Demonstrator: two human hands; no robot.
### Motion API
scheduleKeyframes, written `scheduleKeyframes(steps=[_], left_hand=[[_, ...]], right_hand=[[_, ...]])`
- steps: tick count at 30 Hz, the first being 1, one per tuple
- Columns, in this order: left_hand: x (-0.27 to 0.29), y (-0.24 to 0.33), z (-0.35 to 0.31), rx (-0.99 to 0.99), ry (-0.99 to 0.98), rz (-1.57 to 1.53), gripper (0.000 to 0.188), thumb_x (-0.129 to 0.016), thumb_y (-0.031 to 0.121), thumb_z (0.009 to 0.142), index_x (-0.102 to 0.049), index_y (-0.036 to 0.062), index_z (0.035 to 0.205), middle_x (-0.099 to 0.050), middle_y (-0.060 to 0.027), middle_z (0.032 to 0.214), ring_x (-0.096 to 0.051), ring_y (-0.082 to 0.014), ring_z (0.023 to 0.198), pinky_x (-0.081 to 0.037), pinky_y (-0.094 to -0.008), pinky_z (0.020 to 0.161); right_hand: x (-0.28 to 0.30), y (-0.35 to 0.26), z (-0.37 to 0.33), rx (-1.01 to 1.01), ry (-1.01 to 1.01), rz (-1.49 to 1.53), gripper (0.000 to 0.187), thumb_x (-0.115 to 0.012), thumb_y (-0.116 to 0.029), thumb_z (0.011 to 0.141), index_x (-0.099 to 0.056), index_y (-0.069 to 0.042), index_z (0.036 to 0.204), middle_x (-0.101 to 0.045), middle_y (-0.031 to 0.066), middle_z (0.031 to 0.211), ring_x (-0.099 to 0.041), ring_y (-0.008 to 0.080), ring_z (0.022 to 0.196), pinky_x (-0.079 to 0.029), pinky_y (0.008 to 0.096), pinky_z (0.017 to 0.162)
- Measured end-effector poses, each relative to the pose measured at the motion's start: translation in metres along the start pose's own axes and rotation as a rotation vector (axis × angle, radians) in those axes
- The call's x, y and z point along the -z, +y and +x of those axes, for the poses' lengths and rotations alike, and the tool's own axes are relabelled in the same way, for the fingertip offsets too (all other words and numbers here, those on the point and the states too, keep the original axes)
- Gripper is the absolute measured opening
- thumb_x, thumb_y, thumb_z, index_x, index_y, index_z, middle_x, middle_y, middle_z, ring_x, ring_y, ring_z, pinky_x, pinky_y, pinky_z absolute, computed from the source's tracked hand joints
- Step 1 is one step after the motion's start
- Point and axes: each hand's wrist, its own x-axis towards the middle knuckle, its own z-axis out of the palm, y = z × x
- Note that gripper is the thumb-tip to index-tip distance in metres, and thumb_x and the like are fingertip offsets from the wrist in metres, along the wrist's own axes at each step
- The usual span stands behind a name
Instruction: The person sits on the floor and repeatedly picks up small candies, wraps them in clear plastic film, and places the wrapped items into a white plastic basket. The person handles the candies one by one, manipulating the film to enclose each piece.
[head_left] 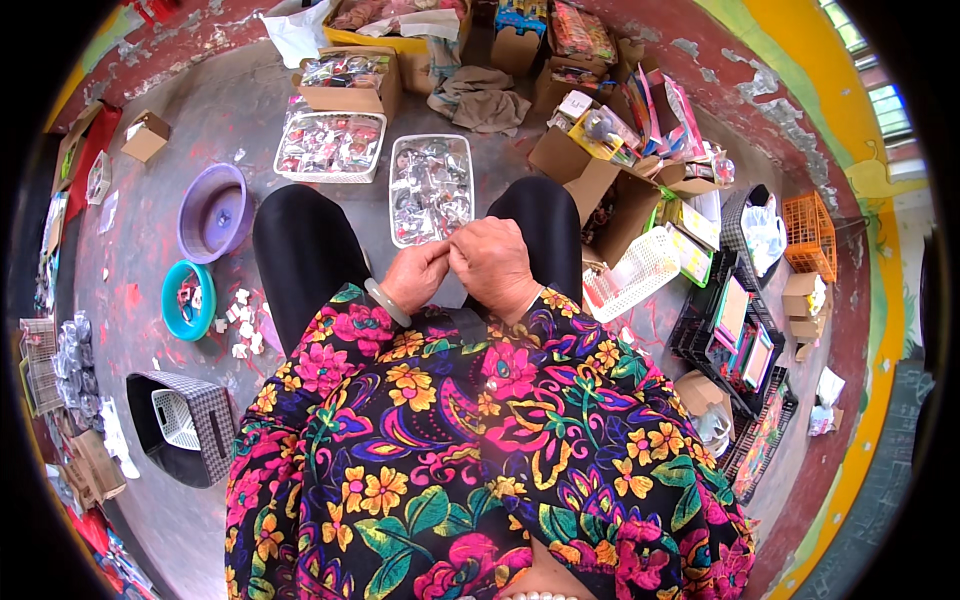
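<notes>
My left hand (415, 275), with a pale bangle at its wrist, meets my right hand (492, 262) above my lap. Both have fingers pinched together, fingertips touching or nearly so. Whatever lies between them is hidden or too small to make out. Just beyond the hands, between my knees, a white plastic basket (394, 205) holds many small items in clear wrappers. A second white basket (328, 177), filled with similar wrapped packets, stands farther off to the left.
On the left are a purple basin (188, 225), a turquoise basin (172, 310) and a tipped checkered bin (205, 420). An open cardboard box (635, 215), a white slotted basket (640, 283) and black crates (710, 345) crowd the right. Grey cloth (480, 100) lies ahead.
</notes>
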Motion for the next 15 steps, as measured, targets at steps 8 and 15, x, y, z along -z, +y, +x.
scheduleKeyframes(steps=[8, 15], left_hand=[[-0.0023, 0.0006, -0.0011, -0.016, 0.039, 0.027, 0.022, -0.051, 0.010, 0.083, -0.059, 0.0030, 0.102, -0.060, -0.0202, 0.081, -0.062, -0.0307, 0.073, -0.046, -0.0327, 0.063], [0.0004, 0.0000, -0.0012, 0.009, 0.004, 0.133, 0.020, -0.053, 0.011, 0.083, -0.061, 0.0045, 0.100, -0.061, -0.0187, 0.079, -0.060, -0.0298, 0.073, -0.047, -0.0326, 0.063]], right_hand=[[0.0011, -0.0017, 0.0013, 0.023, -0.047, 0.006, 0.005, -0.059, -0.013, 0.069, -0.057, -0.008, 0.069, -0.057, 0.0038, 0.069, -0.055, 0.0231, 0.070, -0.039, 0.0357, 0.066], [0.0020, 0.0013, 0.0009, 0.006, -0.087, 0.041, 0.003, -0.059, -0.011, 0.068, -0.058, -0.009, 0.067, -0.058, 0.0037, 0.069, -0.055, 0.0231, 0.070, -0.040, 0.0354, 0.066]])
